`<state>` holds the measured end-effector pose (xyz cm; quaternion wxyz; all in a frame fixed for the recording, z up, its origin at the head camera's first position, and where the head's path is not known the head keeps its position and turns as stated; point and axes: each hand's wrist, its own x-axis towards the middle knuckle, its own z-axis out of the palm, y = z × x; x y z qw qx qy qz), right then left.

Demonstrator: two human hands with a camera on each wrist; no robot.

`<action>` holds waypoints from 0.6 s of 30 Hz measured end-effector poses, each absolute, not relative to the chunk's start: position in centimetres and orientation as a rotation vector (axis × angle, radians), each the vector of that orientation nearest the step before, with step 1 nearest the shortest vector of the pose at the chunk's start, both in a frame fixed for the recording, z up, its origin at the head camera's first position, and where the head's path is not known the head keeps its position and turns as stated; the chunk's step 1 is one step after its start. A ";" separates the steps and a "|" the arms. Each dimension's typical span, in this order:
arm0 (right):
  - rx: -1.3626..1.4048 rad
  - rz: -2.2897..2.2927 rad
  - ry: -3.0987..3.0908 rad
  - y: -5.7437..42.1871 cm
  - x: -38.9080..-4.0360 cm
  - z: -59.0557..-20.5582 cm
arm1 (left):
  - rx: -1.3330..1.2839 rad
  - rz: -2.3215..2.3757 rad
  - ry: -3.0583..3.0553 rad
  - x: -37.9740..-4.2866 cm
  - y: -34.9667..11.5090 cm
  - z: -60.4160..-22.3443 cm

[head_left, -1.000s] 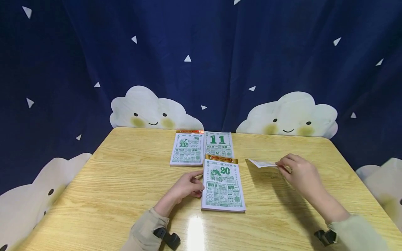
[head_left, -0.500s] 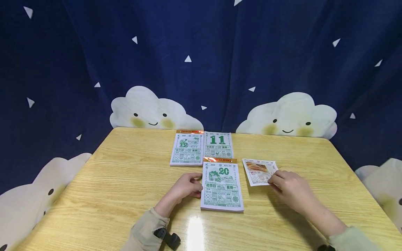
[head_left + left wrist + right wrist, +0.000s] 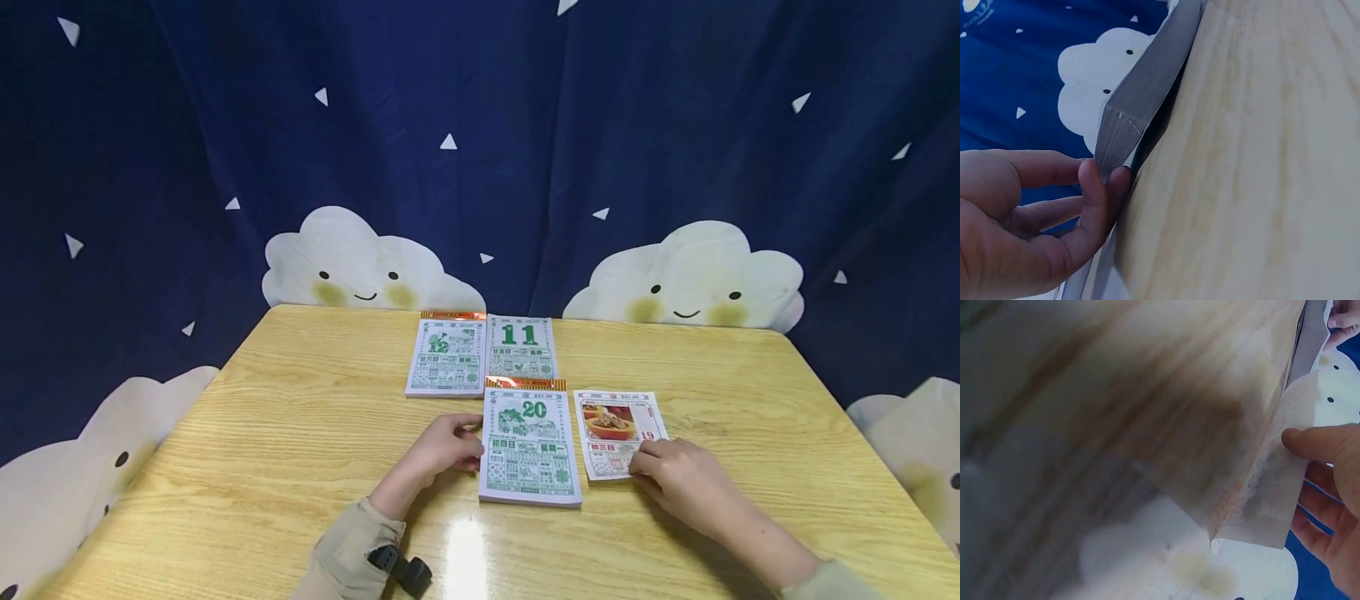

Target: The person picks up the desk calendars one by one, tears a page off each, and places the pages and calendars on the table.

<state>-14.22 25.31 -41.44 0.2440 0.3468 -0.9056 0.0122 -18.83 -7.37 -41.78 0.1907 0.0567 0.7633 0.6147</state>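
A thick tear-off calendar pad (image 3: 528, 492) showing a green 20 lies on the table, red-and-gold binding strip at its far end. My left hand (image 3: 442, 450) holds its left edge; the left wrist view shows fingertips around a corner of the page block (image 3: 1147, 75). To the pad's right is a loose calendar sheet (image 3: 611, 429) with a red 19 and a food photo. My right hand (image 3: 690, 483) pinches its lower right part. In the right wrist view the thumb lies on one face of the sheet (image 3: 1266, 506), with fingers behind it.
Behind the 20 pad, another calendar pad (image 3: 447, 375) showing 12 lies beside a page (image 3: 522, 342) showing 11, whose lower edge meets the front pad's strip. The wooden table (image 3: 262, 433) ends at a dark blue curtain (image 3: 480, 167) with cloud prints.
My right hand has brought the loose sheet down and toward me, from edge-on in the air to face-up beside the pad. The 20 pad shifted slightly left early on; my left hand barely moved.
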 end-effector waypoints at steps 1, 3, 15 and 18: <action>0.954 0.024 -2.488 25.2 -14.2 -41.5 | 0.156 1.721 2.150 -18.9 -7.4 -41.8; 0.965 0.007 -2.534 25.1 -14.1 -41.7 | 0.154 1.713 2.151 -19.3 -7.4 -42.5; 1.029 0.019 -2.667 24.7 -13.6 -41.6 | 0.206 1.658 2.128 -19.4 -7.5 -42.2; 1.028 0.000 -2.709 24.6 -13.6 -41.4 | 0.226 1.660 2.110 -19.4 -7.7 -42.2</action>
